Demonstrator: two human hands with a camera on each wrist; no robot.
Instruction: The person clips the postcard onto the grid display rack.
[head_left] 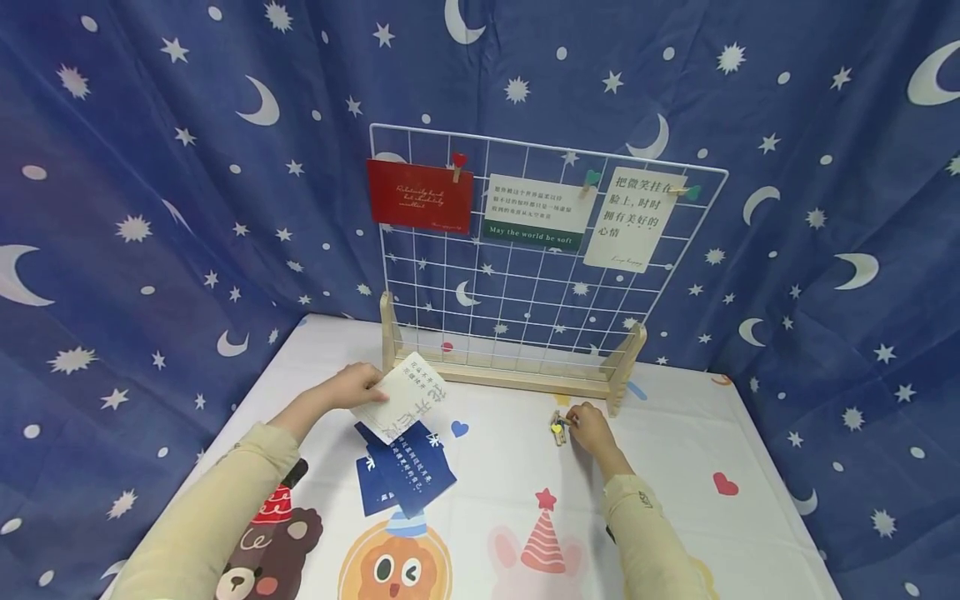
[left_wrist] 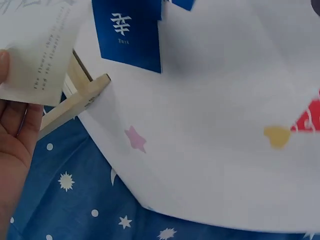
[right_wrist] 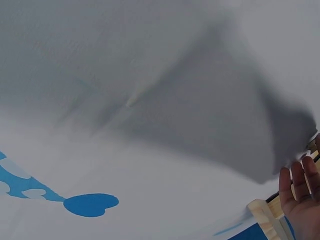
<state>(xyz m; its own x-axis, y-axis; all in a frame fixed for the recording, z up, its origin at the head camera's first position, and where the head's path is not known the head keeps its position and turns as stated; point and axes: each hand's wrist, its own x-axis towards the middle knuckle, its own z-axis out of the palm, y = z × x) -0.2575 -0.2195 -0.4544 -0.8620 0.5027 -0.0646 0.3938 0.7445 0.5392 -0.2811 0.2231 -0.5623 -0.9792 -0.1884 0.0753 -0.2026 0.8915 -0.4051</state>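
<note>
In the head view my left hand (head_left: 354, 387) holds a white card (head_left: 408, 398) with dark writing by its left edge, thumb on top. The left wrist view shows small printed lines on that card (left_wrist: 42, 60), with fingers under it. Below the card, overlapping it in the head view, lie several blue cards (head_left: 411, 471) with white writing. My right hand (head_left: 592, 427) is low over the table, pinching a small wooden clothespin (head_left: 567, 421) at a little pile of clothespins (head_left: 558, 430), one with a yellow heart. In the right wrist view the right hand (right_wrist: 302, 195) shows only at the corner.
A white wire grid (head_left: 487, 287) stands in a wooden base (head_left: 510, 381) at the back. Clipped along its top are a red card (head_left: 420, 196), a white-and-green card (head_left: 536, 212) and a tilted white card (head_left: 637, 221). A starry blue curtain (head_left: 480, 67) surrounds the table.
</note>
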